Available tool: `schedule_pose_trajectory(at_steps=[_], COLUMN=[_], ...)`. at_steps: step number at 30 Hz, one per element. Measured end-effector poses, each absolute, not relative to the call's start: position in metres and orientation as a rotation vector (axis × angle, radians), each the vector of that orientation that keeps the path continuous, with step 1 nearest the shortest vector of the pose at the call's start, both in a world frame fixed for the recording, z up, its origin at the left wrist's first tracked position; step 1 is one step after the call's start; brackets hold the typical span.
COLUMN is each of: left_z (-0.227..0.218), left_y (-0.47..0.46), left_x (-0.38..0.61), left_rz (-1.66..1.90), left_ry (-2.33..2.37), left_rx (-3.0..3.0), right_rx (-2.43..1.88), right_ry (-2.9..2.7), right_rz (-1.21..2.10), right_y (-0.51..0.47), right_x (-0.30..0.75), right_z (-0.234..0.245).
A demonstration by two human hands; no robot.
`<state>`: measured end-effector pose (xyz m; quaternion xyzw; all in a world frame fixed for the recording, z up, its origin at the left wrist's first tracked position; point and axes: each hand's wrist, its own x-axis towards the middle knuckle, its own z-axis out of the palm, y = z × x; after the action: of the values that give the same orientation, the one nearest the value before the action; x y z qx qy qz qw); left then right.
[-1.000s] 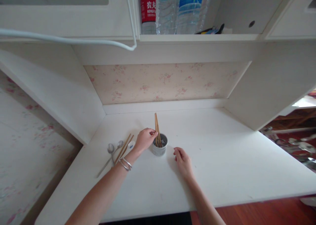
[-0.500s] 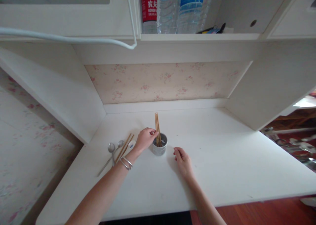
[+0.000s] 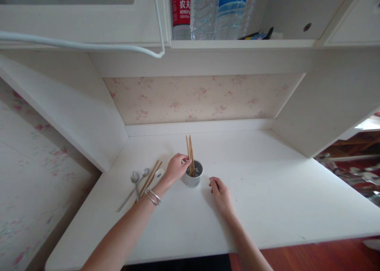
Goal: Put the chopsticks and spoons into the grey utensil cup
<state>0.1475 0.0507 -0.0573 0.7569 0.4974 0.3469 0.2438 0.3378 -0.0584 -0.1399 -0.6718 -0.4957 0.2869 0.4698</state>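
A light utensil holder [image 3: 192,180] with a dark, perforated inside stands on the white desk. Several wooden chopsticks [image 3: 191,148] rise out of it, leaning slightly left. My left hand [image 3: 177,168] is closed on the chopsticks just above the holder's rim, thumb and fingers pinched together. Right of the holder, my right hand [image 3: 220,193] rests on the desk with its fingers curled in; whether anything is inside them is hidden. Beside my left wrist lie two wooden chopsticks [image 3: 151,178], metal spoons [image 3: 134,178] and a white spoon [image 3: 159,173], partly covered by my forearm.
The white desk [image 3: 267,195] has side panels left and right. An overhead shelf [image 3: 243,44] holds plastic bottles [image 3: 203,13]. From the upper left, a white cable [image 3: 89,47] hangs across the cabinet front. Assorted items lie beyond the right panel.
My left hand stays at the holder, and the chopsticks' upper ends have spread slightly apart. The whole view has shifted a little. My right hand stays in place.
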Motion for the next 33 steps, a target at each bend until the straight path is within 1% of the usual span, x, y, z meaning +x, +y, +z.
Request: schedule_pose_trajectory(at_steps=[26,30,33], left_z=[-0.055,-0.058,-0.069], left_y=[0.049,0.034,0.007], left_x=[0.146,0.14,0.131], left_rz=[0.975,1.035,1.127], left_ry=[1.3,1.345,1.364], left_rx=[1.975,1.883,1.715], right_rx=[-1.638,-1.632,-1.643], right_ry=[-1.195,-1.171,-1.127], right_rz=[0.705,0.698,0.671], right_y=[-0.059,-0.058,-0.062], right_x=[0.337,0.337,0.338], right_z=[-0.138,-0.135,-0.134])
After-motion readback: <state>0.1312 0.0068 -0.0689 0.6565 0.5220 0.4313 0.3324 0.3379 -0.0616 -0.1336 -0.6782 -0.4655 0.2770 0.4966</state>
